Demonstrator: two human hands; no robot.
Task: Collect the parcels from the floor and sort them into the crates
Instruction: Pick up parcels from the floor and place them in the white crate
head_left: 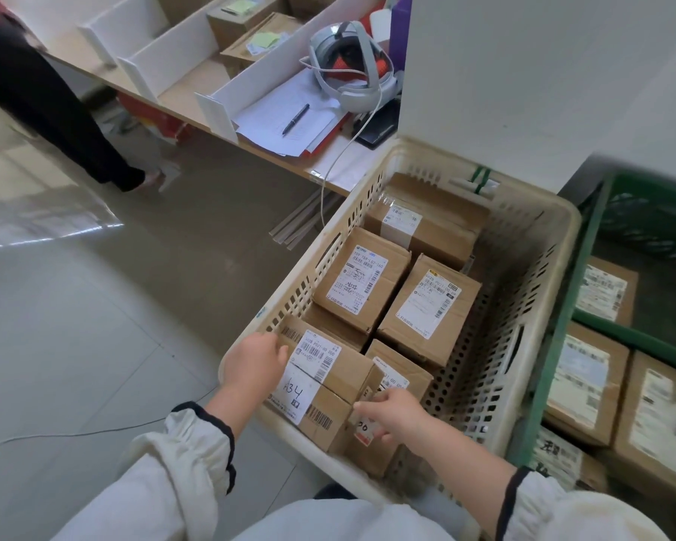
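– How is the left hand (256,359)?
– Fingers curled over the 9 o'clock end of the A34 parcel (328,374), gripping it.
– The right hand (391,413)?
– Gripping its 4 o'clock corner.
– And the parcel itself?
– Brown cardboard, white labels, barcodes; it sits in the 7 o'clock corner of the cream crate (523,259), among other parcels (358,283)

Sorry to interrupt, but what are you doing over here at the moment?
A person holds a cardboard parcel marked A34 at the near corner of the beige crate, left hand and right hand at its ends. Several labelled parcels already lie in it; the green crate beside it holds more.
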